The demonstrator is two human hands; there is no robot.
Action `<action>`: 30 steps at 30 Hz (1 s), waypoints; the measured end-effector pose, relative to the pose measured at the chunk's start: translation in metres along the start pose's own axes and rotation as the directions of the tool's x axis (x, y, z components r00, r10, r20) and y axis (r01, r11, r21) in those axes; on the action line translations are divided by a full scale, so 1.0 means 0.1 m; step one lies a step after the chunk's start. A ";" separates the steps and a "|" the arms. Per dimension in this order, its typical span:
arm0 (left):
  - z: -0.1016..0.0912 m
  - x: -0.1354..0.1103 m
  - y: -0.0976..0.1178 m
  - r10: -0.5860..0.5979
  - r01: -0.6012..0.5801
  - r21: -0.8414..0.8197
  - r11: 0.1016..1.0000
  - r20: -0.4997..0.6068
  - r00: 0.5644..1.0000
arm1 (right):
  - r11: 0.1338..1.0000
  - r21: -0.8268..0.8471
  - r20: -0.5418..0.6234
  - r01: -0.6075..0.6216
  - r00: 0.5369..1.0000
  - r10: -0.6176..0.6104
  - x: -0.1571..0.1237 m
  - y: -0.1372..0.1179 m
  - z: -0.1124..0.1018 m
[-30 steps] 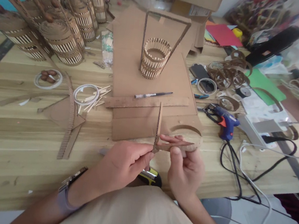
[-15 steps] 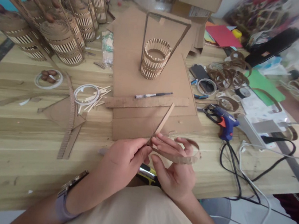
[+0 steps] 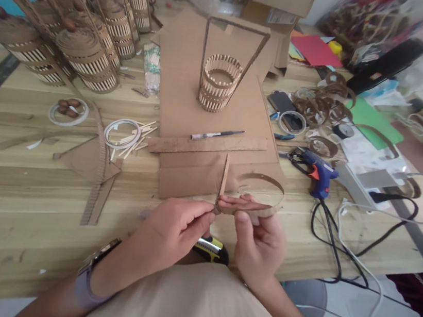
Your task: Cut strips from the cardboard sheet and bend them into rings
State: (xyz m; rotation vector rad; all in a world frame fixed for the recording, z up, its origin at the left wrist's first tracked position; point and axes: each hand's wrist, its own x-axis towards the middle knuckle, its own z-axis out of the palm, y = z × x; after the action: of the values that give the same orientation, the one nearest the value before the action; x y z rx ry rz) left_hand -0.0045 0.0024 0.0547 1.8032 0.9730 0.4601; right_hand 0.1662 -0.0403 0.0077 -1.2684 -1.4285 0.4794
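My left hand [image 3: 182, 227] pinches one end of a cardboard strip [image 3: 276, 204] between thumb and fingers, where it meets a straight upright piece of the cardboard. From there the strip curls to the right in a loose loop. Inside the loop lie the fingers of my right hand [image 3: 260, 243], whose thumb presses the strip from the near side. A yellow and black utility knife [image 3: 212, 249] lies at the table edge below my hands. Beyond them, a small basket of wooden sticks with a tall cardboard handle [image 3: 220, 84] stands on a cardboard sheet [image 3: 182, 102].
A pen [image 3: 218, 135] rests by a flat cardboard strip [image 3: 205, 146]. At right are a blue glue gun [image 3: 320, 175], its cables and a power strip [image 3: 366, 184]. Several finished lidded baskets [image 3: 88, 59] stand at left, near a tape ring [image 3: 122, 134] with loose sticks.
The straight piece has swung from leaning right to nearly upright. My right hand has shifted slightly right, its thumb now on the strip, and the loop has opened wider.
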 end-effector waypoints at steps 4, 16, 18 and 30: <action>0.00 0.02 0.02 -0.080 0.080 0.029 0.996 -0.014 0.997 | 0.987 -0.048 0.065 0.156 0.986 -0.152 -0.01 0.03 0.00; 0.00 0.01 0.02 -0.026 0.027 0.045 0.999 -0.008 1.000 | 0.965 -0.167 0.088 0.203 0.978 -0.190 -0.02 0.05 -0.01; -0.01 0.00 0.00 -0.002 0.002 0.013 1.000 0.020 1.000 | 0.987 -0.119 0.049 0.107 0.994 -0.102 -0.02 0.04 0.00; 0.00 0.03 0.03 -0.109 0.111 0.091 0.990 -0.029 0.994 | 0.955 -0.100 0.131 0.281 0.955 -0.267 0.01 0.05 0.00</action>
State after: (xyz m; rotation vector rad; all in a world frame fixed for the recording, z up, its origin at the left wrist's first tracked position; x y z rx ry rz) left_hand -0.0012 0.0042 0.0566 1.8193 1.1201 0.3733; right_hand 0.1688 -0.0379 0.0042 -1.1246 -1.7230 0.2868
